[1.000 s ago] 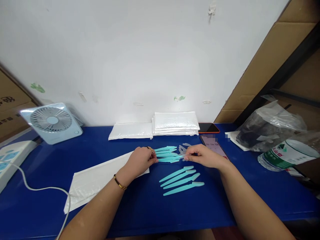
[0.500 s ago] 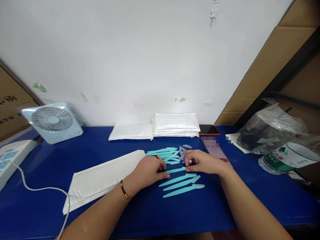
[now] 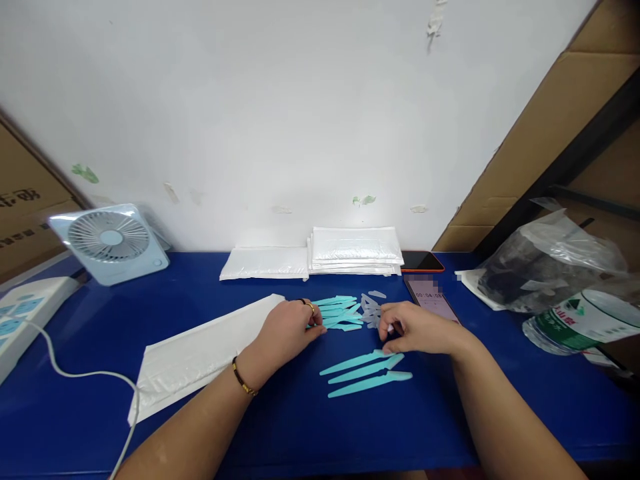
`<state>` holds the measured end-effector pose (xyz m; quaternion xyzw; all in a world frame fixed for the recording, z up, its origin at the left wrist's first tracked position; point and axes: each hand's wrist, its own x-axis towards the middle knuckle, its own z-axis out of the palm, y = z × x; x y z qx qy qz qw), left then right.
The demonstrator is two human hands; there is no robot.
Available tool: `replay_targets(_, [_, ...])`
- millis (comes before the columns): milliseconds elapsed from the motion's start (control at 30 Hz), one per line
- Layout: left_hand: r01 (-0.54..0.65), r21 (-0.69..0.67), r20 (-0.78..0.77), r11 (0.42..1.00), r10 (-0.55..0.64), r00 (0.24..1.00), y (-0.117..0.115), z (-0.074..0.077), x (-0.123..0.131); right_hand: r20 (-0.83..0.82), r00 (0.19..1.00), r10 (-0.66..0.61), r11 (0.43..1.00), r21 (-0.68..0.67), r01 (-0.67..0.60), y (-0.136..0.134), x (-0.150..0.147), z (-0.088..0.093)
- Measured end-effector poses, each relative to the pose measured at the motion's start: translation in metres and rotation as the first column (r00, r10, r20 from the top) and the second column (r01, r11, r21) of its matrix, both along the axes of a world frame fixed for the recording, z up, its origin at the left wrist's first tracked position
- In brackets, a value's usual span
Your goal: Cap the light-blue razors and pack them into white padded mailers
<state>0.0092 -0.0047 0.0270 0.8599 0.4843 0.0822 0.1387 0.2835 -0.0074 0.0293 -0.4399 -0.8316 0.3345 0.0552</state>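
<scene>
Several slim turquoise plastic sticks (image 3: 340, 313) are lying heaped against the left grip (image 3: 289, 328); three matching sticks (image 3: 364, 371) are lying to the near left of the right grip (image 3: 417, 327), which is curling beside translucent plastic slivers (image 3: 369, 311). Whether either grip is pinching anything, I cannot tell.

The left forearm (image 3: 200, 417) and right forearm (image 3: 505, 400) reach forward, slanting inward. The left hand (image 3: 286, 328) faces palm down; the right hand (image 3: 417, 328) has curled fingers (image 3: 385, 321).
</scene>
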Motion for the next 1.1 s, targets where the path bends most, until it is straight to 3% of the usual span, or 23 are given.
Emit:
replay_targets(200, [0.151,-0.096,0.040,0.984,-0.148,0.988,-0.019,-0.003,0.017,0.014,0.997,0.073,0.997,0.033,-0.073,-0.003,-0.019,-0.001])
replay_targets(367, [0.142,-0.118,0.026,0.983,-0.140,0.990,-0.014,-0.006,0.015,-0.035,0.998,0.046,0.992,0.120,-0.041,-0.002,-0.020,0.003])
replay_targets(600, [-0.001,0.002,-0.049,1.000,0.001,0.999,0.004,-0.001,-0.003,-0.067,0.973,-0.220,0.958,0.176,0.228,0.003,-0.001,0.005])
replay_targets(733, [-0.002,0.034,-0.012,0.999,0.003,1.000,-0.003,0.004,0.002,-0.004,0.996,-0.089,0.995,0.032,0.089,-0.001,0.009,0.006])
replay_targets(867, [0.113,-0.071,0.049,0.991,-0.110,0.993,-0.018,0.005,0.013,0.093,0.993,0.077,0.994,-0.084,-0.069,-0.003,0.009,-0.002])
replay_targets(1100, [0.208,-0.150,0.038,0.967,-0.205,0.978,-0.022,0.000,0.019,0.053,0.992,0.113,0.993,0.018,-0.114,-0.001,-0.003,-0.003])
